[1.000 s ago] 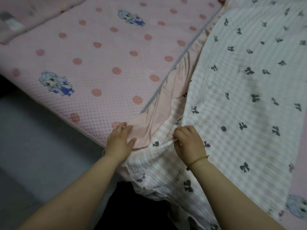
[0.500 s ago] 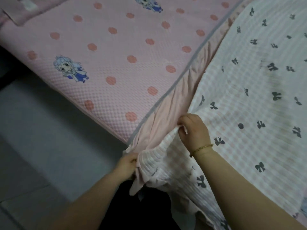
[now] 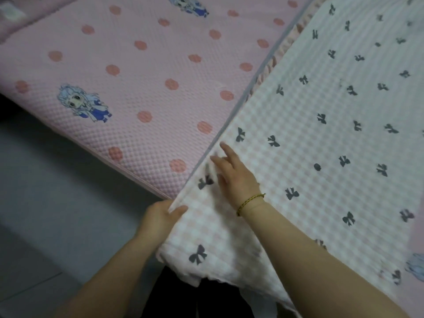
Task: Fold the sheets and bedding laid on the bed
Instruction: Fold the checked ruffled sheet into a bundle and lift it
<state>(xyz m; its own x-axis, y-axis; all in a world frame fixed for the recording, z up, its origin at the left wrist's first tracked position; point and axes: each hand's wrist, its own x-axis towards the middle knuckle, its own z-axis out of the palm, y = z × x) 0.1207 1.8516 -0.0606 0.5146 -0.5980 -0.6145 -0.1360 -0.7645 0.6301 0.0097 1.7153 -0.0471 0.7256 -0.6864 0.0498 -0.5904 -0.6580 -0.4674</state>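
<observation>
Two bare hands meet at the near left edge of the checked blanket [image 3: 321, 138], a white-and-pink cloth printed with dark bows. It lies spread flat over the right part of the bed, its near corner hanging off the bed's side. The left hand [image 3: 160, 218] holds that edge just where it leaves the mattress — thumb on top, the other fingers tucked beneath the cloth, so its grip is closed on the blanket. The right hand [image 3: 234, 175], with a thin gold bracelet [image 3: 250, 203] at the wrist, lies palm down on the blanket just beyond the left hand. Its fingers are straight and slightly spread, the fingertips reaching the cloth's left border; its grip is wide and holds nothing. Along that border, farther up, a strip of pink ruffle [image 3: 283, 50] shows. To the left stretches the pink dotted mattress cover [image 3: 142, 72] with cartoon figures — below it, the grey floor [image 3: 46, 203].
</observation>
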